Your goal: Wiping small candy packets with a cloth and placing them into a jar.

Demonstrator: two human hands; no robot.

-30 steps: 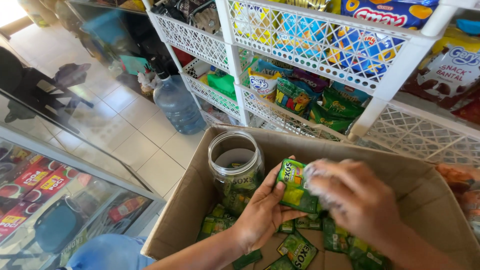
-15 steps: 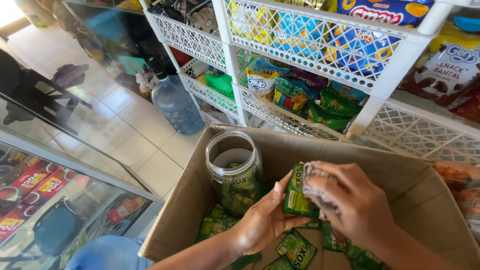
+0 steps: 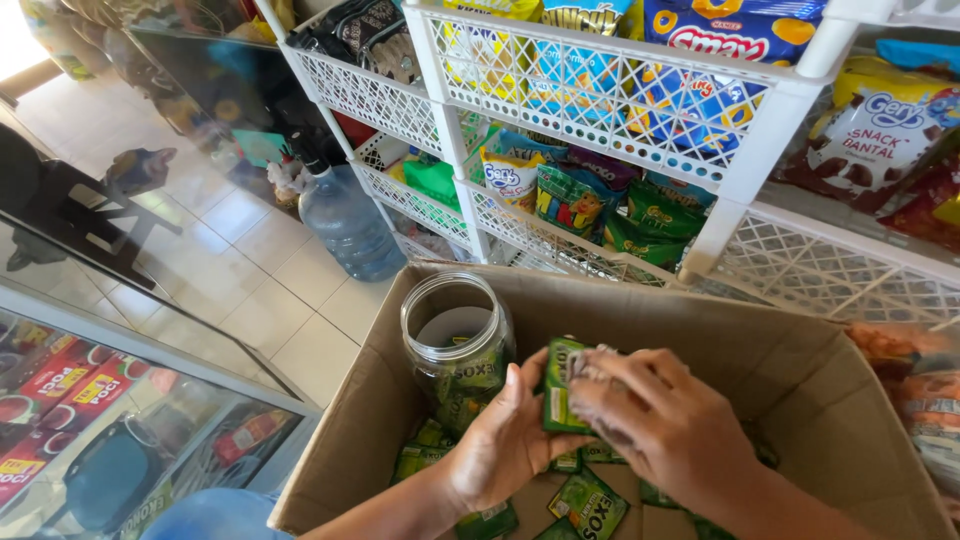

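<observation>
Shifted slightly rightward since a second ago: stack of small green foil sachets (image 3: 562, 385), gripped between left hand (image 3: 510, 440) and right hand (image 3: 655, 425) above the brown cardboard box (image 3: 800, 370). Just left, nearly touching: open clear plastic jar (image 3: 458, 345), against the box's left wall. More loose sachets (image 3: 590, 500) below.

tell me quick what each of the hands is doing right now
Left hand: closed on a stack of green sachets.
Right hand: fingers curled over the same stack's top.
</observation>
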